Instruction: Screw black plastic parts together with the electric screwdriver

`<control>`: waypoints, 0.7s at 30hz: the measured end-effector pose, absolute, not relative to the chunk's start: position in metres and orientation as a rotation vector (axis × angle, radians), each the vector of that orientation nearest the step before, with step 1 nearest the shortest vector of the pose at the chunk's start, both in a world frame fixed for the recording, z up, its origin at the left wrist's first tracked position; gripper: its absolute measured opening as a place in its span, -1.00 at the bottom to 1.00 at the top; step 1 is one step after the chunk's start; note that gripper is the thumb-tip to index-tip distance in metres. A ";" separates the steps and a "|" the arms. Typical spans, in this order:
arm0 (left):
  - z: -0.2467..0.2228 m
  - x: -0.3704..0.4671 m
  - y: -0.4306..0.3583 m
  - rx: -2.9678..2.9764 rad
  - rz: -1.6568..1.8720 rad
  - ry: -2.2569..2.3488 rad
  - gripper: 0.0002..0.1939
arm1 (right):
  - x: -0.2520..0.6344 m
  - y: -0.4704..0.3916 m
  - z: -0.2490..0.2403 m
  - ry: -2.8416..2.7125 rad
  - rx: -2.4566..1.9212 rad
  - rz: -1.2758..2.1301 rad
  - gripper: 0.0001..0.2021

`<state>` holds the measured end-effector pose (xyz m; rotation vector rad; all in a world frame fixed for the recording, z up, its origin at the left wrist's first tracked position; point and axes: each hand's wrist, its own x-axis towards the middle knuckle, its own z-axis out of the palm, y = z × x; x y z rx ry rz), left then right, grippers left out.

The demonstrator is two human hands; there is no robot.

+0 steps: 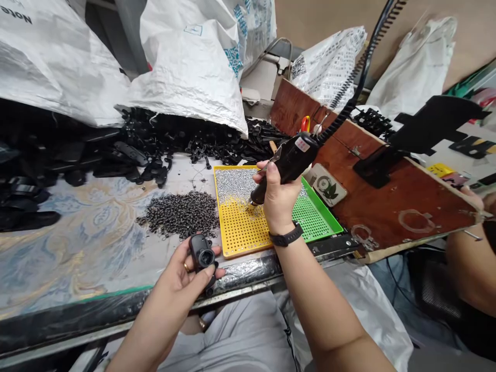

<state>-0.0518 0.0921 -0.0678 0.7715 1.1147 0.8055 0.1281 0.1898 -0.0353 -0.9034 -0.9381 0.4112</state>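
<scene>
My left hand [189, 274] is closed around a small black plastic part [202, 254] with a round socket, just over the table's front edge. In my right hand [279, 199] is a black electric screwdriver [289, 163], its coiled cord running up to the right. The tool's tip points down into a yellow perforated tray [242, 235], near a spread of small silver screws [236, 182]. Against that tray's right side lies a green perforated tray [320, 219], partly hidden by my right hand. A heap of small black rings [182, 213] lies left of the yellow tray.
Black plastic parts [132, 155] are piled along the back and left, below white sacks [189, 62]. A brown wooden board [310, 134] stands on the right, with a black bracket [411, 134] on it. Another person's arm [468, 258] shows at the far right.
</scene>
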 end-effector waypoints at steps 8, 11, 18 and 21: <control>-0.067 -0.050 0.091 0.754 0.864 1.104 -0.42 | 0.118 0.178 -0.019 -0.940 -0.860 0.404 -0.79; -0.065 -0.050 0.092 0.747 0.871 1.087 -0.41 | 0.102 0.157 -0.002 -0.989 -0.766 0.465 -0.86; -0.059 -0.051 0.093 0.750 0.875 1.053 -0.52 | 0.063 0.113 0.018 -1.073 -0.563 0.750 -0.91; -0.059 -0.052 0.092 0.803 0.927 1.045 -0.56 | 0.059 0.109 0.013 -1.168 -0.555 0.851 -0.89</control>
